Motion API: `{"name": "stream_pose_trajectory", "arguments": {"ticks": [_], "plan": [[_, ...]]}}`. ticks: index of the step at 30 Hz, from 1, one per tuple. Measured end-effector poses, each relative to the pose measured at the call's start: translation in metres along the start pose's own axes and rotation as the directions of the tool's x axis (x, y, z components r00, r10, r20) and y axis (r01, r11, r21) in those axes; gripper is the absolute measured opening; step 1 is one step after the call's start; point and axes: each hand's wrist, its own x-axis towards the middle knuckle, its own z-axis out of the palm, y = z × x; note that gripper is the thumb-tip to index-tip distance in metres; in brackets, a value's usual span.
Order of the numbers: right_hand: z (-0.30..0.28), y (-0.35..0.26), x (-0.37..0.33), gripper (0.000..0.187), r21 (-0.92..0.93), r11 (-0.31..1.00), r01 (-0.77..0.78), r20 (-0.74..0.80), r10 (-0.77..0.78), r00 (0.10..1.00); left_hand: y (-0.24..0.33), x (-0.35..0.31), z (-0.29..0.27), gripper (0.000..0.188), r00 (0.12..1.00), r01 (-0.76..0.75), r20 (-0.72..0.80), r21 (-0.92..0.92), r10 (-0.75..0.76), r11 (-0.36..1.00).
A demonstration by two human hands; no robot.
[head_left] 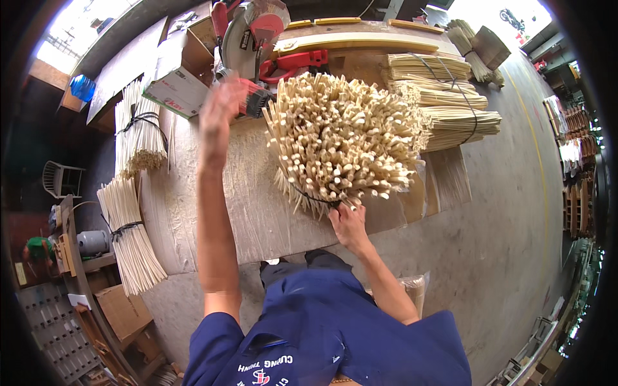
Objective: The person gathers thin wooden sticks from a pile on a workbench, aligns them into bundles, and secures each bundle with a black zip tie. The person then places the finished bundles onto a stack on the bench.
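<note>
A big bundle of pale rattan-like sticks (pixel 344 138) stands on end on the work table, cut ends facing up. Around its near side runs a black tie (pixel 313 197). My right hand (pixel 349 225) is closed at the bundle's near edge, where the tie meets the fingers; the fingertips are partly hidden. Smeared by motion, my left hand (pixel 221 109) is raised left of the bundle, apart from it, in front of a red-and-grey circular saw (pixel 251 42). Its fingers cannot be made out.
Tied stick bundles lie at the table's left edge (pixel 132 235) and far right (pixel 457 109). A white-and-brown carton (pixel 177 83) sits beside the saw. Behind the bundle is a long pale wooden strip (pixel 360 42). Wood dust covers the tabletop (pixel 180 219).
</note>
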Motion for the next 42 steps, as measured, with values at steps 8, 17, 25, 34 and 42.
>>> {"name": "stream_pose_trajectory", "arguments": {"ticks": [8,17,25,34,42], "plan": [[0.018,0.025,-0.010,0.034,0.150,0.974,-0.168,-0.092,0.183,0.979,-0.177,-0.060,0.036,0.086,0.902,0.383,0.366,-0.435,-0.228,0.815],[-0.025,-0.033,0.014,0.027,0.369,0.929,0.024,-0.181,0.046,0.982,-0.136,-0.049,0.074,0.067,0.977,0.201,0.096,-0.697,-0.188,0.688],[-0.015,0.000,-0.075,0.030,0.717,0.594,-0.366,0.225,0.299,0.927,-0.127,-0.160,0.054,0.061,0.900,0.379,0.130,-0.706,-0.416,0.599],[0.003,0.007,-0.056,0.040,0.787,0.484,-0.382,0.253,0.311,0.916,-0.082,-0.089,0.064,0.062,0.920,0.272,-0.071,-0.592,-0.385,0.758],[0.008,-0.058,-0.020,0.025,0.980,0.029,-0.196,0.161,0.463,0.872,-0.015,-0.071,0.115,0.031,0.989,-0.060,-0.039,0.770,0.141,0.635]]}}
